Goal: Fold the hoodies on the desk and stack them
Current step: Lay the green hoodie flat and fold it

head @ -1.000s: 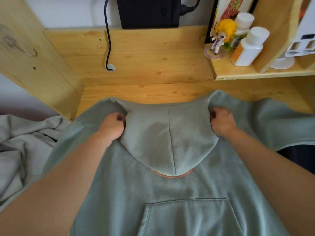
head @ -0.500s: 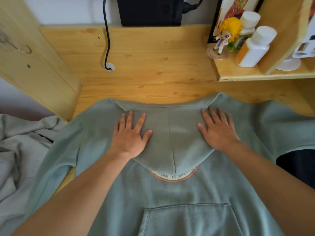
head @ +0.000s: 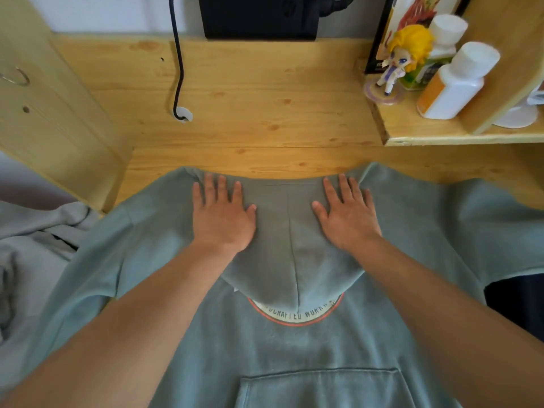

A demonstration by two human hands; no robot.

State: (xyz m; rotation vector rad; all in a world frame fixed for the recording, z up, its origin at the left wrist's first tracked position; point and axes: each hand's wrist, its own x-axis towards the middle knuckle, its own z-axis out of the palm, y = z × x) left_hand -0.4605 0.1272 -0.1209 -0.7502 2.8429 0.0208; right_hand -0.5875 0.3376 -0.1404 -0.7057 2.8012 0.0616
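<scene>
Our left hand [head: 222,214] and right hand [head: 347,214] lie flat, fingers straight and spread, pressing the hood [head: 290,254] down onto the green hoodie [head: 294,343]. It lies front up on the desk [head: 265,113], neckline away from us, long axis towards us. Our arms hide its sides; the hood covers half the printed badge [head: 297,312].

A second ago both hands were fists bunching the cloth at either side of the hood [head: 290,231]. Now the left hand [head: 222,217] and right hand [head: 347,217] lie flat, fingers straight and spread, pressing the hood down onto the hoodie [head: 294,343]. Since half a second ago they have slid up toward the neckline. The hood lies smoother, and more of the round printed logo [head: 297,312] below its tip shows.
</scene>
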